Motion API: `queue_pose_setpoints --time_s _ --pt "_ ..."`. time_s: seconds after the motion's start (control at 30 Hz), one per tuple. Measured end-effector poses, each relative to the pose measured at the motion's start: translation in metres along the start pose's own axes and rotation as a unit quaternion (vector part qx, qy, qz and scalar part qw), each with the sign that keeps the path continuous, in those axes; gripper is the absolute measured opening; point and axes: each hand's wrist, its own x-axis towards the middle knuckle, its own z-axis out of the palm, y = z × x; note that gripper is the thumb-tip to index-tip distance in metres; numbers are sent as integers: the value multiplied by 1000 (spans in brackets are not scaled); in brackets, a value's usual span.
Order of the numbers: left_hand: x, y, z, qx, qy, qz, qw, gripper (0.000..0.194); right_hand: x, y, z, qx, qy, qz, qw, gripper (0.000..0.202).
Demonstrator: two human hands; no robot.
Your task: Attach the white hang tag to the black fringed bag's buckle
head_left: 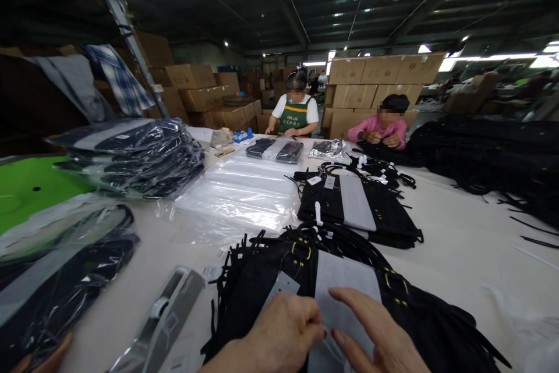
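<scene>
I see a wide white table (458, 245) crowded with goods. To the left of my hands a tape dispenser (163, 320) lies on the table, and further left bagged black garments (56, 280) sit in clear plastic. Behind them rises a taller stack of bagged garments (135, 155), just beside a pile of empty clear bags (240, 192) spread flat in the middle of the table. Beyond my stack a second stack of black garments (358, 210) with a white paper strip and hang tags lies between me and the far end. Along the right edge a long heap of black fabric (493, 157) runs away from me. At the far end two people work: one in a green apron (294, 114), one in a pink top (379, 128), with cardboard boxes (375, 79) piled behind them.

The clear bags near the far worker each hold a folded dark garment; the flat pile in the middle looks empty.

Right in front of me, at the near edge, lies the stack of black fringed garments (262, 280), with gold hardware and a white paper sheet (345, 291) laid across the top. My left hand (279, 335) is curled, its fingertips pinching at the lower left edge of the sheet. My right hand (379, 332) rests flat on the sheet, fingers extended and spread, gripping nothing.
</scene>
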Motion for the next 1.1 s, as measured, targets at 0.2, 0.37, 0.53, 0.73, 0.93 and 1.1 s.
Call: queue_pose_setpoints --time_s 0.2,0.37,0.53,0.73,0.93,1.1 --pt "17 -4 -30 17 53 13 998 13 35 -11 37 192 -69 89 975 29" --pt "54 -18 -56 39 201 -13 979 23 64 -7 26 95 18 96 991 38" --pt "93 -30 -59 -33 149 -43 987 23 86 0 22 -115 130 -16 985 38" --pt "105 -34 -58 -170 104 -63 978 19 93 14 36 -315 245 -173 900 37" --pt "106 -37 -64 -220 66 -71 971 19 103 3 28 -362 324 -193 852 45" --pt "105 -33 -69 -227 34 -72 971 19 104 2 23 -370 333 -232 836 39"
